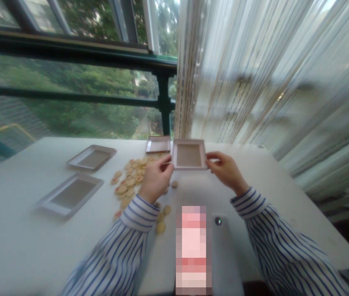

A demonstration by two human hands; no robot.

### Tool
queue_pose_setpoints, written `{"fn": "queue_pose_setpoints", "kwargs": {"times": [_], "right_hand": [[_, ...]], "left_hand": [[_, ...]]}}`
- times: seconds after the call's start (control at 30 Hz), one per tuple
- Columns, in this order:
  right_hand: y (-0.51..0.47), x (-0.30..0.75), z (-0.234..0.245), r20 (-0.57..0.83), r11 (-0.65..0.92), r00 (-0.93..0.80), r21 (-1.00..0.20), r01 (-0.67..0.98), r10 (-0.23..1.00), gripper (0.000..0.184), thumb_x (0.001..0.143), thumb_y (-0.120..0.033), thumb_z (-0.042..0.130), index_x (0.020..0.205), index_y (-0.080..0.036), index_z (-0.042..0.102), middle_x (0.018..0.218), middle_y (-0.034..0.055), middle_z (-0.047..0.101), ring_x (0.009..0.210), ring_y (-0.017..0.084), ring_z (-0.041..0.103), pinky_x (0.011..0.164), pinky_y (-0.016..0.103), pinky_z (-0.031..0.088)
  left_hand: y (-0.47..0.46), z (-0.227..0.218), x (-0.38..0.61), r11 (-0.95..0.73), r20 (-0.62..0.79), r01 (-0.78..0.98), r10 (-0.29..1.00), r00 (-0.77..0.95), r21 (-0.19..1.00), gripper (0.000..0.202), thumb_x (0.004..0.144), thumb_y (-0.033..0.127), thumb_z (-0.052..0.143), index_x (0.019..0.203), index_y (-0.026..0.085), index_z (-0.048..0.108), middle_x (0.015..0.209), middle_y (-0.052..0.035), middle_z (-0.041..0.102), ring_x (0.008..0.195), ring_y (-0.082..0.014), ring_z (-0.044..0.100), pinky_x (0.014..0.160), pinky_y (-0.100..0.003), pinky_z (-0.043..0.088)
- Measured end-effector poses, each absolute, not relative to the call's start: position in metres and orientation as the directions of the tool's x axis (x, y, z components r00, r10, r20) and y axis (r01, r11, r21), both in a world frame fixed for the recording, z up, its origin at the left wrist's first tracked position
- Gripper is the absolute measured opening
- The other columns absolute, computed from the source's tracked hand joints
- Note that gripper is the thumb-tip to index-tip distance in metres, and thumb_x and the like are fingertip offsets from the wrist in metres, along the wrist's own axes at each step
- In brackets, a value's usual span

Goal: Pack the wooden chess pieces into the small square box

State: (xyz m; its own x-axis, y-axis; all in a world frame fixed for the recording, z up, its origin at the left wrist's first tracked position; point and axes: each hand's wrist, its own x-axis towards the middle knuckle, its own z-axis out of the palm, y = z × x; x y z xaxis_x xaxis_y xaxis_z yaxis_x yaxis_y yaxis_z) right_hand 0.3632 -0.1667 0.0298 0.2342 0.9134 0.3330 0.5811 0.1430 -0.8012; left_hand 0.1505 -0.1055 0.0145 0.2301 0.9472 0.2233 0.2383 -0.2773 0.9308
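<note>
My left hand (157, 179) and my right hand (226, 170) hold a shallow rectangular tray (189, 155) between them, above the far middle of the table. It has a pale rim and a grey-brown centre. Left fingertips grip its left side, and right thumb and fingers pinch its right side. Many round, pale yellow discs (131, 179), some with red marks, lie loosely beside and beyond my left hand. A few more discs (161, 227) rest near my left cuff. One darker disc (174, 184) lies just below the tray.
Two similar trays, one farther (92, 158) and one nearer (72, 193), lie on the white table (14, 230) at left. A smaller tray (158, 144) sits at the far edge. Railings (69, 94) and a string curtain (239, 74) stand beyond. A pixelated object (193, 246) is in front.
</note>
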Motion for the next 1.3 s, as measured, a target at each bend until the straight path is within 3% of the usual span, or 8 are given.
{"fn": "queue_pose_setpoints", "kwargs": {"times": [0.27, 0.53, 0.77, 1.3], "right_hand": [[-0.18, 0.366, 0.017, 0.308, 0.12, 0.272, -0.832, 0.541, 0.912, 0.026, 0.074, -0.03, 0.057, 0.096, -0.016, 0.063, 0.08, 0.0039, 0.068, 0.057, 0.012, 0.061, 0.053, 0.023, 0.05], [-0.19, 0.371, 0.007, 0.283, 0.102, 0.301, -0.86, 0.499, 0.911, 0.025, 0.074, -0.03, 0.058, 0.095, -0.017, 0.062, 0.085, 0.0049, 0.067, 0.058, 0.012, 0.062, 0.053, 0.024, 0.05], [-0.196, 0.373, -0.006, 0.265, 0.1, 0.338, -0.894, 0.436, 0.903, 0.026, 0.074, -0.031, 0.059, 0.094, -0.015, 0.062, 0.084, 0.0056, 0.067, 0.056, 0.012, 0.06, 0.049, 0.024, 0.048], [-0.202, 0.372, -0.031, 0.27, 0.109, 0.412, -0.921, 0.374, 0.87, 0.032, 0.074, -0.037, 0.059, 0.096, -0.014, 0.063, 0.071, 0.0046, 0.067, 0.053, 0.013, 0.058, 0.051, 0.025, 0.048]], "left_hand": [[-0.112, 0.007, 0.152, -0.299, 0.221, 0.285, 0.936, 0.275, 0.911, 0.044, 0.074, 0.033, 0.058, 0.113, 0.013, 0.06, 0.104, -0.0106, 0.068, 0.092, -0.0206, 0.064, 0.087, -0.034, 0.048], [-0.12, 0.0, 0.156, -0.275, 0.17, 0.309, 0.93, 0.326, 0.911, 0.045, 0.075, 0.036, 0.056, 0.114, 0.014, 0.059, 0.091, -0.0094, 0.071, 0.073, -0.0195, 0.066, 0.067, -0.032, 0.053], [-0.116, -0.019, 0.157, -0.313, 0.2, 0.268, 0.905, 0.376, 0.911, 0.044, 0.075, 0.035, 0.057, 0.114, 0.014, 0.059, 0.104, -0.0112, 0.067, 0.092, -0.0211, 0.063, 0.083, -0.034, 0.05], [-0.116, -0.03, 0.159, -0.329, 0.182, 0.306, 0.888, 0.422, 0.894, 0.046, 0.076, 0.035, 0.057, 0.115, 0.012, 0.057, 0.103, -0.0125, 0.067, 0.089, -0.0212, 0.064, 0.081, -0.036, 0.051]]}}
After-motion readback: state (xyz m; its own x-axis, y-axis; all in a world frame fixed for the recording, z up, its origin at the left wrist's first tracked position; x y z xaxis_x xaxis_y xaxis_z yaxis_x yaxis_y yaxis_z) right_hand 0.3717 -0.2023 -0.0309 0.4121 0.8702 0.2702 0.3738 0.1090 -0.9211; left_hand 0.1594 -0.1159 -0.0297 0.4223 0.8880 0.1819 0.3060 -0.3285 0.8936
